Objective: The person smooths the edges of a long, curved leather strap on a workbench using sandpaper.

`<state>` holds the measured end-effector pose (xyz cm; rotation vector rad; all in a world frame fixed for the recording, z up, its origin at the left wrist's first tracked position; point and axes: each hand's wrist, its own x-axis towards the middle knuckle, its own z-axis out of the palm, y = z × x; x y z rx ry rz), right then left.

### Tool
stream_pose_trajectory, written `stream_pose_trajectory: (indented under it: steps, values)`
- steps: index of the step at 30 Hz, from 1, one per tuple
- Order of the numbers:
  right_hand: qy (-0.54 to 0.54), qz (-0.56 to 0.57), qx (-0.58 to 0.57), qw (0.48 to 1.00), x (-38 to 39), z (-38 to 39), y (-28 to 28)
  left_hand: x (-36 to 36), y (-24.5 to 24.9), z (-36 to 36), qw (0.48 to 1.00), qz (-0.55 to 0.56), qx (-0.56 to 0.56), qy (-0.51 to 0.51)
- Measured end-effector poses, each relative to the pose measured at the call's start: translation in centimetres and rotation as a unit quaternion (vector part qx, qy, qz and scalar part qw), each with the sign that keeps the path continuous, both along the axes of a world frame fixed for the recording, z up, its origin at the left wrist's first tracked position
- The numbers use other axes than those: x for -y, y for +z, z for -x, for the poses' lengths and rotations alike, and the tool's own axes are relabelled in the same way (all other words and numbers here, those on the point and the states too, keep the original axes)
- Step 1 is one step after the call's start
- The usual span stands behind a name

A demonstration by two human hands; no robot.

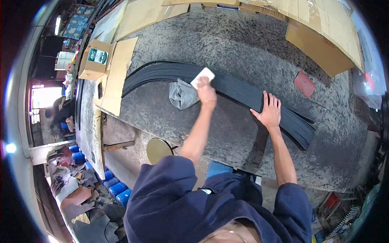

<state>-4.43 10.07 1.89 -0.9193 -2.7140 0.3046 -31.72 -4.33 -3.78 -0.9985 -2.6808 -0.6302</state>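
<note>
A long bundle of thin black strips [239,90] lies in a curve across the dark worktable, its right end fanned out. My left hand [206,94] is closed on a white, rounded block [203,75], which rests over the upper part of the bundle. Just below that hand sits a crumpled grey cloth [182,95], against the lower edge of the strips. Nearer the fanned end, my right hand [270,111] lies with fingers spread on the bundle.
A red flat piece [304,84] lies on the worktable [170,125] at right. Cardboard sheets [324,48] cover its far edge. A cardboard box [95,60] stands at left. A round stool [159,151] is below the near edge. Another person [60,111] is far left.
</note>
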Motion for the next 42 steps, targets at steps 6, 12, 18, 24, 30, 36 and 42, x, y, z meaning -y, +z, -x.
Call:
stream_pose_trajectory:
  steps: [6, 12, 18, 24, 30, 36, 42]
  values:
    - [0.009, 0.013, -0.001, 1.000, 0.0, 0.0, 0.0, 0.3, 2.8, -8.5, 0.967, 0.013, 0.038, -0.251]
    - [0.003, -0.008, -0.004, 1.000, 0.0, 0.0, -0.2, -2.1, 2.8, -6.7, 0.995, 0.016, 0.068, -0.067]
    - [0.008, 0.002, 0.004, 1.000, -0.2, 0.0, -0.3, 0.0, 4.8, 0.4, 0.967, 0.063, 0.234, -0.077]
    - [0.006, 0.009, -0.002, 1.000, -0.2, 0.1, -0.2, -1.7, 2.9, -7.5, 0.952, 0.010, -0.080, -0.296]
    - [0.003, 0.010, -0.006, 1.000, -0.2, 0.0, 0.2, -3.9, 1.0, 3.3, 0.998, -0.007, -0.051, -0.037]
    - [0.010, 0.000, -0.023, 1.000, -0.2, 0.3, -0.2, -2.8, 2.4, -1.4, 0.954, 0.032, -0.008, -0.299]
    - [0.006, -0.004, -0.017, 1.000, -0.2, 0.0, -0.2, -6.1, 4.3, -3.6, 0.974, 0.161, 0.111, -0.115]
